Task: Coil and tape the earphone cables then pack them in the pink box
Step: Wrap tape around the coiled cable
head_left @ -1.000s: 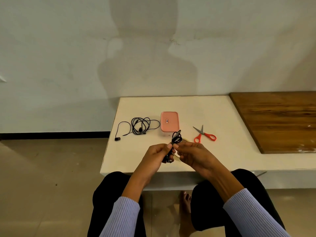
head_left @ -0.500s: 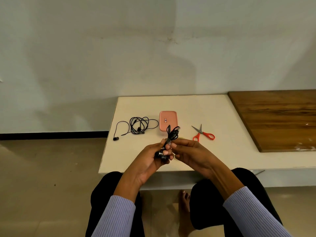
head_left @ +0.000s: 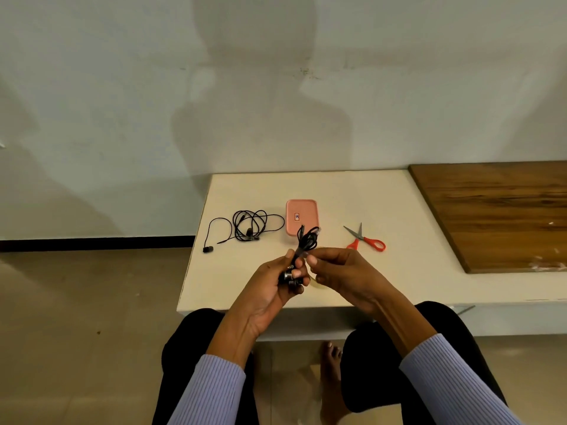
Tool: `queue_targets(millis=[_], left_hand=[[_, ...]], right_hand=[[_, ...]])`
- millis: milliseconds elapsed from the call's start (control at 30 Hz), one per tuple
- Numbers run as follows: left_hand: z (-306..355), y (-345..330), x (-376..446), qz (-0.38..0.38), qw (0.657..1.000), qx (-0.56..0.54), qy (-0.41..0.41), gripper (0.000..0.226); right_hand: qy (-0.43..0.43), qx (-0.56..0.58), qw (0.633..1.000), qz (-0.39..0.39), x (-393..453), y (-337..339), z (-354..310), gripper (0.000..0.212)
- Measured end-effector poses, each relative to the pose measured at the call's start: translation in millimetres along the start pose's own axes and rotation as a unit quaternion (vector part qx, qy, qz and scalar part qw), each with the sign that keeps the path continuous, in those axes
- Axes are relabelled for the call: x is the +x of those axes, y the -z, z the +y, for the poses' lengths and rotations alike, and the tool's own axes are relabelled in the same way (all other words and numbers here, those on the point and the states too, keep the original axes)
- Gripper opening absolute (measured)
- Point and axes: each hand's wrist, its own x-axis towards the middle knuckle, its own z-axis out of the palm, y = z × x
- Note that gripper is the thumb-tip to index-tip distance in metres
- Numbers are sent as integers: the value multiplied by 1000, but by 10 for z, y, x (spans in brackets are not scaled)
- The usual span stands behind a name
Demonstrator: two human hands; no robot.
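Gripping a bundled earphone cable (head_left: 305, 240) above the near edge of the table (head_left: 399, 286), the left hand (head_left: 276, 289) is clenching the lower end with the earbuds, while the right hand (head_left: 337, 271) is pinching the bundle at its middle, loops sticking up above the fingers. Whether tape is already on it is too small to tell. A pale roll, probably the tape (head_left: 317, 282), is lying on the table just under the hands, mostly hidden. To do this step well, the left hand should be keeping the loops tight and even while the right is wrapping the tape snugly round the waist, so nothing springs loose. Farther back, the scissors (head_left: 365, 239) are lying to the right, the pink box (head_left: 302, 214) is sitting closed behind the bundle, and a second earphone cable (head_left: 248, 228) is lying loosely tangled to its left, apparently not yet taped.
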Motion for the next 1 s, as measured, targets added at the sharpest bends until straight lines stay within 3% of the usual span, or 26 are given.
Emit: queue_targets(millis=[133, 233, 367, 433, 500, 700, 867, 1000], left_hand=[[-6, -60, -4, -9, 1000, -25, 4, 39], [16, -44, -12, -34, 999, 2, 30, 36], [29, -4, -35, -25, 985, 150, 76, 39], [19, 10, -44, 22, 963, 264, 51, 40], [-4, 25, -43, 62, 949, 309, 8, 38], [5, 27, -38, 57, 953, 294, -52, 26], [61, 42, -39, 30, 974, 220, -48, 21], [152, -21, -110, 10, 984, 172, -54, 25]], right_hand=[[-45, 117, 991, -48, 31, -12, 3, 17], [-52, 143, 985, -79, 32, 0, 16, 14], [-66, 63, 996, -15, 4, 25, 54, 11], [-70, 23, 997, 24, 7, 20, 83, 9], [-67, -11, 996, 57, 16, 4, 92, 7], [-59, -16, 993, 103, 17, -50, 83, 4], [-54, 7, 998, 31, -20, 30, -39, 18], [-31, 42, 999, 8, -121, -33, -150, 17]])
